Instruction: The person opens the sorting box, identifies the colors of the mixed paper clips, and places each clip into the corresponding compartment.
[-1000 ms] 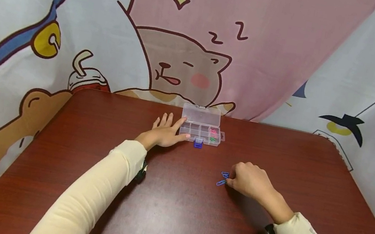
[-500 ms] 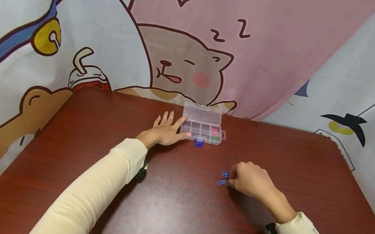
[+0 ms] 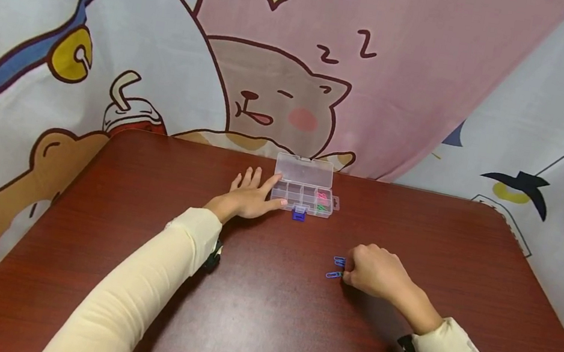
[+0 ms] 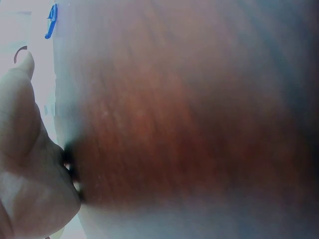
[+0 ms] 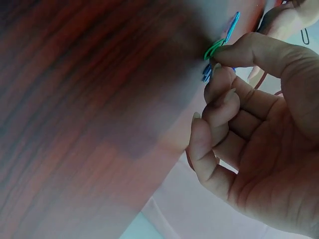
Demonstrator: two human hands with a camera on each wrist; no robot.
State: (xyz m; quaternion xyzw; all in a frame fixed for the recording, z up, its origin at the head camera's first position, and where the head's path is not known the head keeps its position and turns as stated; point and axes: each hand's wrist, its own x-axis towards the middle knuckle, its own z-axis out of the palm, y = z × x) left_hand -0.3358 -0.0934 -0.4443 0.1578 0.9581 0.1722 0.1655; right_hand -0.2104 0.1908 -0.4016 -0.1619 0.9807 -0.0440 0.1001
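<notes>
My left hand (image 3: 250, 198) lies with fingers spread at the left end of a clear plastic compartment box (image 3: 293, 198), its thumb along the front edge. The box's lid (image 3: 304, 171) stands raised at the back. Pink paper clips (image 3: 321, 196) and green ones (image 3: 321, 208) sit in the rightmost compartments. To the front right, my right hand (image 3: 376, 270) pinches a green paper clip (image 5: 214, 49) between thumb and index finger, low over the table. Blue paper clips (image 3: 334, 275) lie just left of its fingertips. The left wrist view shows only part of the left hand (image 4: 25, 149).
The brown wooden table (image 3: 250, 317) carries the box near its back edge. A blue latch (image 3: 298, 215) hangs off the box's front, and a clear hanging tab (image 3: 335, 203) sticks out on its right. A cartoon-printed cloth (image 3: 410, 86) hangs close behind the table.
The right hand's fingertips shift slightly among the clips; the green clip, partly visible beside them half a second ago, is now mostly hidden in the head view. The left hand stays put.
</notes>
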